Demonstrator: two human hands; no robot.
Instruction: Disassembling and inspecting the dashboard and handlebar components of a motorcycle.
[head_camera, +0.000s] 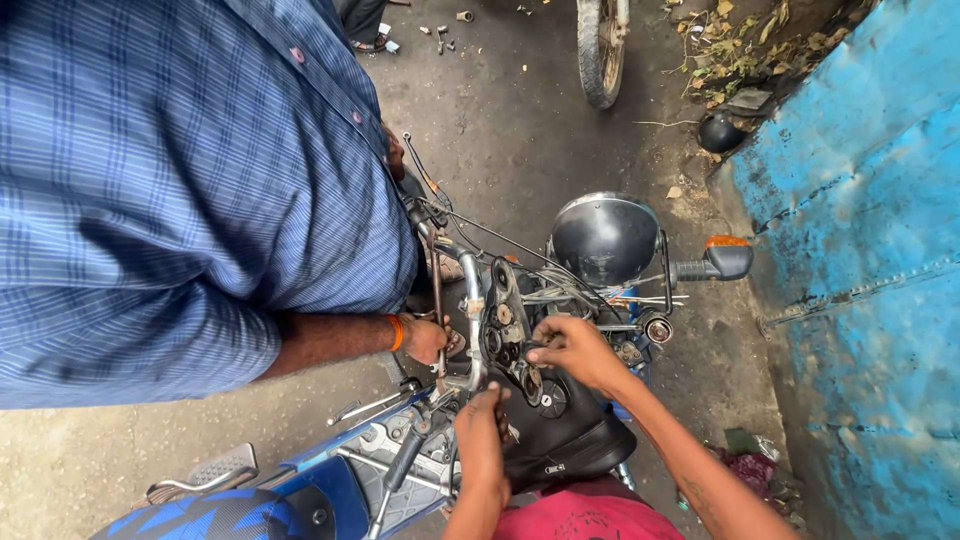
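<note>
Soft daylight, sharp centre, edges warped

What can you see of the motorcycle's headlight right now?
The headlight is a round, dark, glossy shell seen from above and behind, with a thin bright rim along its top edge. It sits at the front of the bike, ahead of the stripped top yoke, over bare ground. Grey cables bunch just behind it, and an orange-lensed turn signal sticks out beside it. Neither the right hand nor the left hand touches it. Its lens is not visible.
</note>
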